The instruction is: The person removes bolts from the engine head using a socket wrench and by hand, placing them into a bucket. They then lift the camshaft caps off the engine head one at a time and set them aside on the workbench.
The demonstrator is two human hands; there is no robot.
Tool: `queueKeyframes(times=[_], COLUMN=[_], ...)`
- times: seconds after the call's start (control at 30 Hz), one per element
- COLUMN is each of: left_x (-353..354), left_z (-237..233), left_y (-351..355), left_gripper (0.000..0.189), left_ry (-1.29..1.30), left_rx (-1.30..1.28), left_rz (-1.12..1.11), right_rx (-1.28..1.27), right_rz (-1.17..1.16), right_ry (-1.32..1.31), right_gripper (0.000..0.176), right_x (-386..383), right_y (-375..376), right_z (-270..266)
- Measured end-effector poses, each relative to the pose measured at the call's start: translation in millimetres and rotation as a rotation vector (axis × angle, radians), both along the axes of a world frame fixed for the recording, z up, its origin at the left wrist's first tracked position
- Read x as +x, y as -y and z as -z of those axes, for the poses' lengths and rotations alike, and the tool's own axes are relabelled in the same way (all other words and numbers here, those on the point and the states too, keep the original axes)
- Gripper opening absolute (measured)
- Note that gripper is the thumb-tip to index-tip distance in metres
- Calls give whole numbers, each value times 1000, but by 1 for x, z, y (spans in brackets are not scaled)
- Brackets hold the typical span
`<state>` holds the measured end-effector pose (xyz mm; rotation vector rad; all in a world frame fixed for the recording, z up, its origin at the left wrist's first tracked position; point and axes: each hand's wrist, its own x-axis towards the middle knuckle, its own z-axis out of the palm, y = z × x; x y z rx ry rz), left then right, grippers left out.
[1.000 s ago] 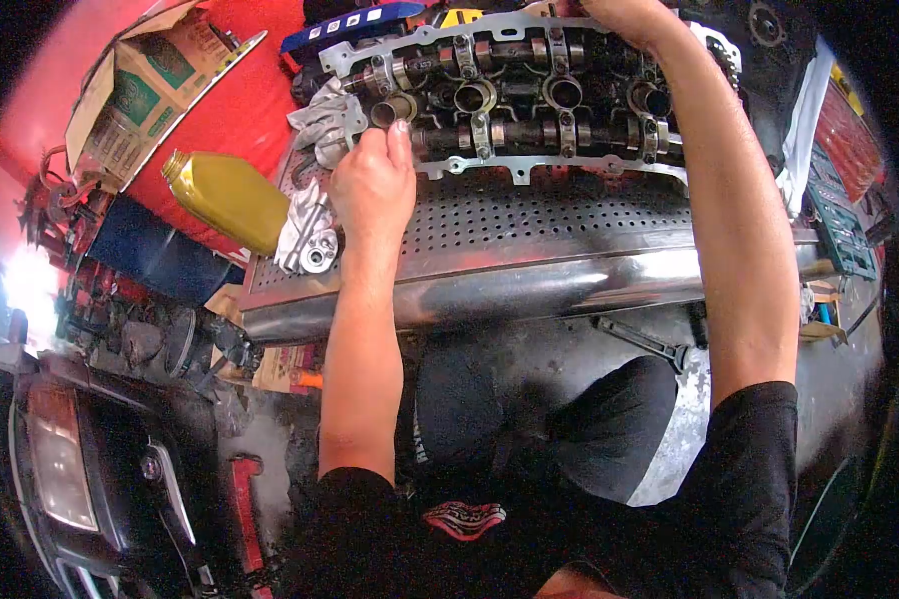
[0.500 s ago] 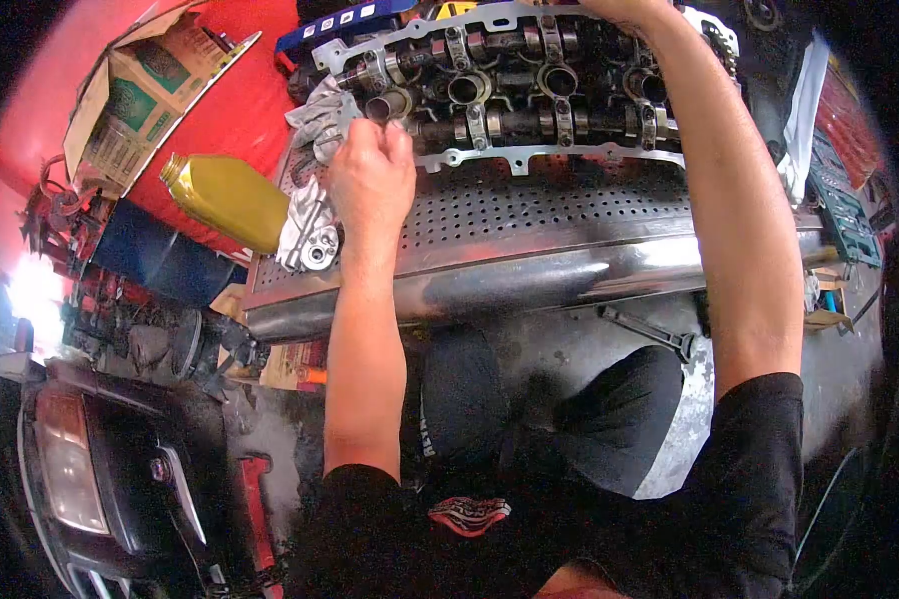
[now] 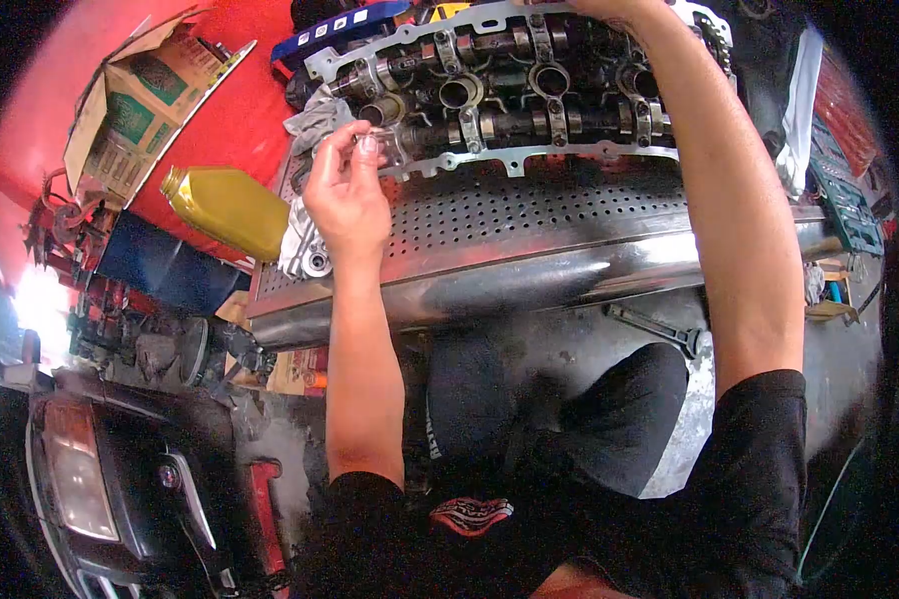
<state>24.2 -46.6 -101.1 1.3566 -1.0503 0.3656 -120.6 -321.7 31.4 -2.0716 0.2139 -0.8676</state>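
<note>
A cylinder head with camshafts and round wells lies across the perforated metal bench top. My left hand is at its near left corner, thumb and forefinger drawn together and the other fingers curled. Whatever sits in that pinch is too small to make out. My right hand reaches to the far side of the head, and the top of the picture cuts off its fingers. Beside my left wrist, a crumpled whitish rag lies with a metal tool with a round end on it.
A yellow oil bottle leans left of the rag. Further left is an open cardboard box. A green socket tray stands at the right. Below the bench are a dark metal bar and a car's front end.
My left hand has turned over from a closed, back-up pose, so its thumb now shows, and has shifted slightly left and down. The right arm stays stretched over the cylinder head.
</note>
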Motion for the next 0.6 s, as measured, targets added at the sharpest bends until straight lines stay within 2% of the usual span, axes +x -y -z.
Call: queueKeyframes(times=[0.03,0.2,0.3,0.43,0.6], left_x=[-1,-14,-20,-20,-23], left_z=[-4,-38,-51,-54,-54], left_y=[0,14,29,50,56], left_gripper=[19,23,21,19,28], left_ry=[-112,-275,-340,-353,-276], left_rx=[-53,-126,-79,-60,0], left_rz=[135,507,560,557,574], right_rx=[25,127,84,1,17], right_rz=[-18,-88,-67,-47,-18], right_ry=[0,22,63,0,24], right_gripper=[21,27,34,29,29], right_x=[-1,-2,-5,-7,-12], right_y=[-3,0,-6,-4,-12], right_z=[-1,-1,0,-2,-2])
